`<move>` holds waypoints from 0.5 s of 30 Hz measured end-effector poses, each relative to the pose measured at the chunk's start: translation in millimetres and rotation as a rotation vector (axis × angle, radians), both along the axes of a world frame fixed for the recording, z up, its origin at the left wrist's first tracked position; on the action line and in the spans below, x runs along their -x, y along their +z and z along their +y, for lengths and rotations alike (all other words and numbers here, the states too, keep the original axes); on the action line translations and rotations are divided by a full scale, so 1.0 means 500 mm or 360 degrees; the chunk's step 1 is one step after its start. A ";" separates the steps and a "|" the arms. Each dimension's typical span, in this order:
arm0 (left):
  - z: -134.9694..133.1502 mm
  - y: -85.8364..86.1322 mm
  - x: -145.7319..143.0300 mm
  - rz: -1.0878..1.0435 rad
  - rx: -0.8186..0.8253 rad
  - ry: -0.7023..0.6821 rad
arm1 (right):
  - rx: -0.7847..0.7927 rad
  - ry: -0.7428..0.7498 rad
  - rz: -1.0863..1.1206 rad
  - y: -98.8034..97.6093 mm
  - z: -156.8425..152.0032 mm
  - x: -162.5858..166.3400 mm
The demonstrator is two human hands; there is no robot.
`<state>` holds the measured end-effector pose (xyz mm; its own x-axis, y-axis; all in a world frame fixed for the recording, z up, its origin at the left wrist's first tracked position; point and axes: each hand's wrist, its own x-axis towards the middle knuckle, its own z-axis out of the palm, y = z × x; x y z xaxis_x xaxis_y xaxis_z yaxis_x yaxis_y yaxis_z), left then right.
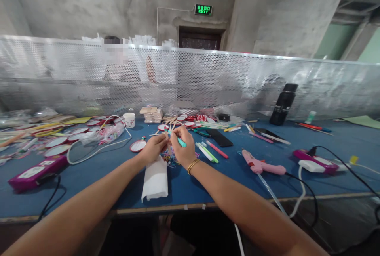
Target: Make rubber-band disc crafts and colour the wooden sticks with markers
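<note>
My right hand (183, 145) is closed round a teal marker pen (181, 142), its tip end pointing toward my left hand. Between the fingers of my left hand (156, 147) is a slim wooden craft stick (166, 133), held upright with a red tip. The two hands almost meet above the table. Below them lies a folded white tissue (155, 180), and small coloured rubber bands (173, 161) are scattered behind it. A round red-rimmed disc (138, 146) rests left of my hands. To the right lie green markers (208, 153) and a pink marker (217, 149).
A pink glue gun (261, 165) and a purple power strip (316, 162) are at right, with cables trailing over the edge. Another purple power strip (38, 172) lies left. A black bottle (283, 104) stands by the perforated metal screen (208, 77); a person sits behind it. A paper cup (129, 120) stands back left.
</note>
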<state>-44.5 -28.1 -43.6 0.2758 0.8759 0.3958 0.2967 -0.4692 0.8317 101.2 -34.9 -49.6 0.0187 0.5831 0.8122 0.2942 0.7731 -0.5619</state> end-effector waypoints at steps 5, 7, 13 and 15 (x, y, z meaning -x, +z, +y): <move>0.001 -0.002 0.000 -0.0033 0.0012 -0.0025 | -0.0002 0.0037 0.0010 -0.001 -0.001 0.001; 0.002 -0.003 -0.001 -0.0044 0.0013 -0.0043 | -0.0003 0.0056 -0.0003 -0.002 -0.003 0.003; 0.001 -0.002 -0.002 -0.0052 0.0021 -0.0050 | 0.0007 0.0057 -0.0023 -0.004 -0.002 0.004; 0.001 0.000 -0.001 -0.0040 0.0015 -0.0036 | 0.0015 0.0032 -0.0013 -0.003 0.000 0.002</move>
<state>-44.0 -27.8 -43.7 0.2853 0.8733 0.3949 0.2650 -0.4679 0.8431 100.0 -35.1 -51.1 0.0002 0.5909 0.8067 0.2836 0.7736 -0.5667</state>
